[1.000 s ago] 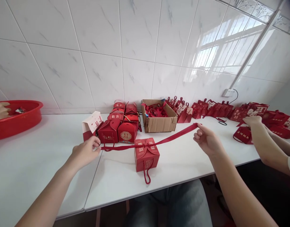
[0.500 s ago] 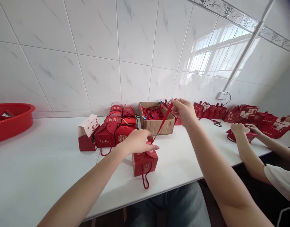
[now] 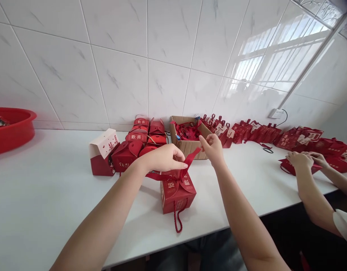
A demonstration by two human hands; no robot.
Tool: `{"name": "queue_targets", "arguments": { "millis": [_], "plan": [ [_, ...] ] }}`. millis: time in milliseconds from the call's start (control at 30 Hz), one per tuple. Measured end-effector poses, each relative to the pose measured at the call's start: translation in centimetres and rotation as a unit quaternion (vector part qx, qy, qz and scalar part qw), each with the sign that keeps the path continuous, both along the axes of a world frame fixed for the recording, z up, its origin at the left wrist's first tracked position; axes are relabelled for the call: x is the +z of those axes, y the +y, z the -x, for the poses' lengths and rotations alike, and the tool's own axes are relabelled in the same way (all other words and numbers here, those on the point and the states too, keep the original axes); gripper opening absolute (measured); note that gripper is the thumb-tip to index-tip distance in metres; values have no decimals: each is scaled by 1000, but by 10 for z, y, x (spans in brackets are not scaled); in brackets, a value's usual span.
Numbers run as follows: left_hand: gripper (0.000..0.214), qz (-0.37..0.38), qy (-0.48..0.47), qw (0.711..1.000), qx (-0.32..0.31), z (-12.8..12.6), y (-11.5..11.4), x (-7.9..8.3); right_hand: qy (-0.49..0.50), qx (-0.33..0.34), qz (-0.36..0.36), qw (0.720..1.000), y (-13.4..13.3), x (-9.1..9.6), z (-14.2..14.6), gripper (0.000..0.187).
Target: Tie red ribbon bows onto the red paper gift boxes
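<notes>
From my remote seat, I have the right hand [image 3: 214, 150] pinching the red satin ribbon [image 3: 192, 158], seemingly so it stands clear of the gift box [image 3: 177, 199] below both hands' fingers; whether the left hand [image 3: 163, 158] grips too, I cannot tell.

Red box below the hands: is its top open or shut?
Shut: the red box has its curved top flaps folded inward, converging at the red ribbon.

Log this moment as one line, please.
Right hand: holds red ribbon; Left hand: by ribbon, grip unclear; Red box: on white table
</notes>
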State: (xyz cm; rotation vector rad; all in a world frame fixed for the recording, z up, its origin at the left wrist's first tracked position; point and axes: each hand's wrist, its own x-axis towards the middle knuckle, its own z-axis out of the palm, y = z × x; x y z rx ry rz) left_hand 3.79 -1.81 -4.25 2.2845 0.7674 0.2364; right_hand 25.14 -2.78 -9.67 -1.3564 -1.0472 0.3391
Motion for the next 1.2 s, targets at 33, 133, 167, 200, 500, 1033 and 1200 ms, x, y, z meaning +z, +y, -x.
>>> {"name": "queue_targets", "arguments": {
  "millis": [33,133,167,200,500,1033,1200],
  "plan": [
    [24,6,-1,1000,1,1,2,-1,2,14,-6,1000,-5,-8,1,36],
    [26,20,-5,1000,-2,3,6,-3,18,120,-61,991,-23,-27,7,29],
    [28,24,-4,1000,-3,4,8,-4,26,165,-81,983,-29,-32,10,27],
    [30,28,0,1000,-3,4,9,-5,35,203,-99,974,-34,-38,13,26],
    [32,-14,-17,1000,14,0,9,-7,-73,195,-119,971,-42,-63,29,15],
    [35,101,-4,994,-32,-3,4,-3,-153,47,-150,976,-41,-73,32,5],
    [49,84,-9,994,-64,2,11,-5,-285,77,-79,952,-64,-54,27,9]
  ]
}}
